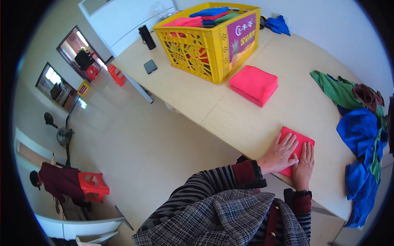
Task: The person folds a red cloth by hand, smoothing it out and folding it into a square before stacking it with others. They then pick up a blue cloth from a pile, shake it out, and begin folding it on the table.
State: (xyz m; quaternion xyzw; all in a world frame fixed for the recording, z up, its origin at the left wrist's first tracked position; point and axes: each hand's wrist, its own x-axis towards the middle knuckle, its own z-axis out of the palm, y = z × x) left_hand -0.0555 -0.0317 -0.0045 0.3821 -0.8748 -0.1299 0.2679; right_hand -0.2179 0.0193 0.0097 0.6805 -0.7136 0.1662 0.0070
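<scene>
A folded red-pink cloth (pixel 301 137) lies near the table's front edge, under both my palms. My left hand (pixel 280 155) is flat on its left part with the fingers stretched out. Beside it, my right hand (pixel 304 166) presses down on the right part, its fingers also straight. The two hands meet near the thumbs and cover much of the cloth. Farther back on the table is a neat stack of folded red-pink cloth (pixel 255 83), next to a yellow plastic crate (pixel 219 61) that holds folded red, blue and green cloths (pixel 213 12).
Loose blue cloths (pixel 361 133) and a green cloth (pixel 334 88) heap along the table's right side. A phone (pixel 150 67) and a black cylinder (pixel 147 37) stand left of the crate. A blue cloth (pixel 278 25) lies behind it. At far left, a person (pixel 61 182) is by a red stool (pixel 93 186).
</scene>
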